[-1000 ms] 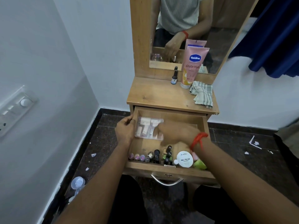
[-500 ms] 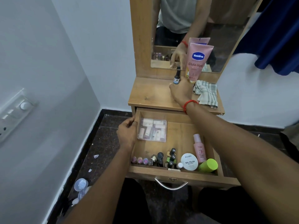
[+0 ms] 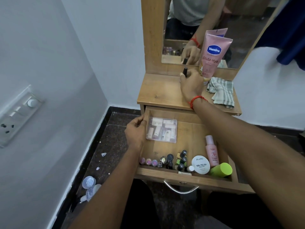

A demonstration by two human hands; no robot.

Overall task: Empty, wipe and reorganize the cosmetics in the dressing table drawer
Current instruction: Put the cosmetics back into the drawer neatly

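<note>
The wooden drawer [image 3: 189, 141] is pulled open below the dressing table top [image 3: 158, 91]. My left hand [image 3: 135, 133] grips the drawer's left wall. My right hand [image 3: 191, 83] is up on the table top, fingers curled round a small dark bottle [image 3: 185, 71] beside the pink Vaseline tube [image 3: 212, 55]. In the drawer lie a clear plastic case of small tubes [image 3: 162, 130], a pink spray bottle [image 3: 212, 151], a white nail polish remover tub [image 3: 200, 164], a green cylinder [image 3: 222, 169] and several small bottles and lip items [image 3: 171, 161] along the front.
A striped cloth [image 3: 222, 90] lies crumpled on the table top's right side. The mirror [image 3: 214, 22] stands behind. A white wall is close on the left with a switch panel [image 3: 18, 113]. A plastic bottle [image 3: 90, 187] and scraps lie on the dark floor.
My right hand left the drawer and rose to the table top, where it now grips the small dark bottle by the Vaseline tube. The left hand stayed on the drawer's wall.
</note>
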